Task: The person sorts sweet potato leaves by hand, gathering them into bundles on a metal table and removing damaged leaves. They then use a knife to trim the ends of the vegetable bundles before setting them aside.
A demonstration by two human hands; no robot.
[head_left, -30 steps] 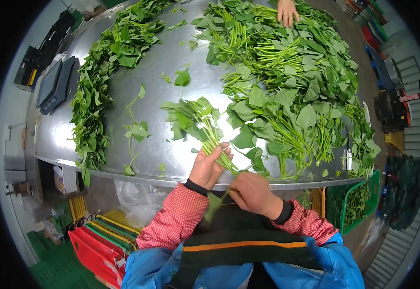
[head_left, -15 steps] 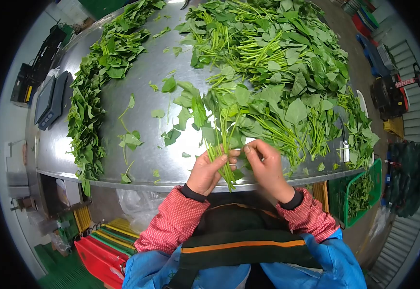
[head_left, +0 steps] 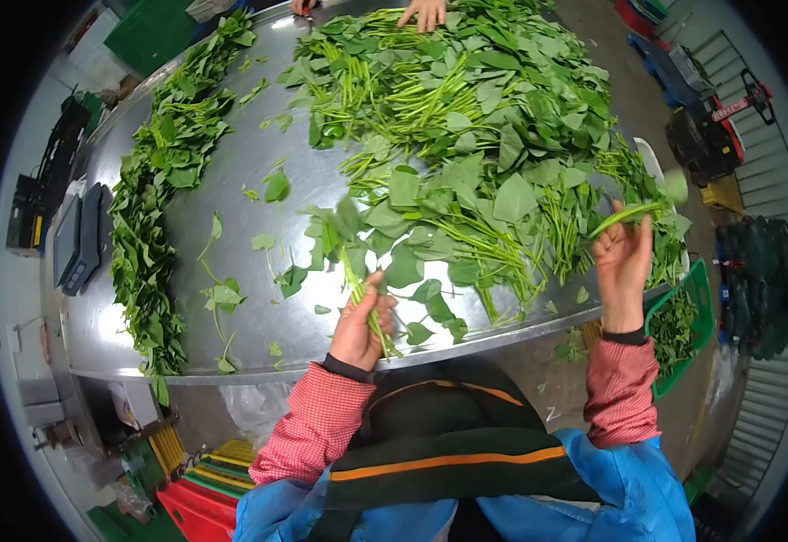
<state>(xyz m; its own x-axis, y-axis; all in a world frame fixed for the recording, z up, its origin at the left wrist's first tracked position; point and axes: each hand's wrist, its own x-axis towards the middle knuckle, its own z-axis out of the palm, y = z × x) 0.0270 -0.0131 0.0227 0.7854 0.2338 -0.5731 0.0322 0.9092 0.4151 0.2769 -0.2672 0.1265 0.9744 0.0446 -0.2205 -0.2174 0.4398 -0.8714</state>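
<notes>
My left hand (head_left: 359,322) grips a small bunch of leafy green stems (head_left: 351,262) upright over the near edge of the steel table (head_left: 231,144). Out to the right, over the table's right edge, my right hand (head_left: 623,262) is raised and pinches a single green stem with a leaf (head_left: 638,210) at its tip. A large heap of loose greens (head_left: 466,117) covers the table's middle and right side.
A long row of greens (head_left: 154,181) runs along the table's left side, with scattered leaves between. Another person's hands (head_left: 423,11) rest at the far edge. A green crate of greens (head_left: 679,330) sits low right, scales (head_left: 73,239) left, red crates (head_left: 195,506) below.
My right hand has left the bunch and swung out right and up, carrying one stem. My left hand keeps the bunch, now lower and further left.
</notes>
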